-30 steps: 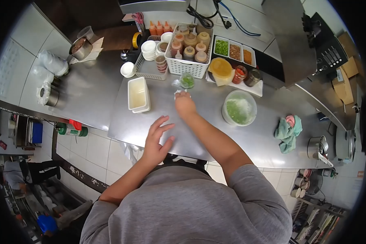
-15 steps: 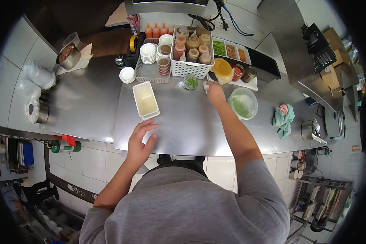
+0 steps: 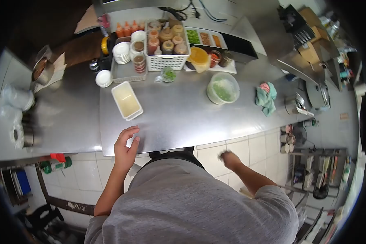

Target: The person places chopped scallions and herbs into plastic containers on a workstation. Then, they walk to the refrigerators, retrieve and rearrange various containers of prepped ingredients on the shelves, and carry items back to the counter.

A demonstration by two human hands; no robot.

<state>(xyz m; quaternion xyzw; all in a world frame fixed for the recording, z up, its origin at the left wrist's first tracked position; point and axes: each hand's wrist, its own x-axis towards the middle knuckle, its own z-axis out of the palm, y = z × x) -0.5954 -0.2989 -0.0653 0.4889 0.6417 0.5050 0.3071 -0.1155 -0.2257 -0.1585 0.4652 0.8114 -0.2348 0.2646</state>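
Note:
My left hand [image 3: 127, 146] hovers at the counter's front edge with its fingers apart and nothing in it. Just beyond it lies a white rectangular tub [image 3: 127, 101]. Off the counter, over the floor on the right, my right hand [image 3: 229, 160] is closed on something dark that motion blur hides. A round clear container [image 3: 223, 88] with green and white contents stands on the counter [image 3: 175, 118]. Farther left, a small plastic bag of greens [image 3: 168, 75] lies before the white basket of sauce bottles [image 3: 166, 63].
A grey tray [image 3: 128, 76] holds white cups, with more stacked cups [image 3: 104, 78] beside it. Toppings trays [image 3: 205, 37], a yellow-lidded tub [image 3: 199, 55] and jars line the back. On the right are a green cloth [image 3: 266, 99] and a metal pot [image 3: 293, 104].
My right hand has left the counter, where it held something white, and swung down to the right over the floor. My left hand stays near the front edge. The camera view has shifted.

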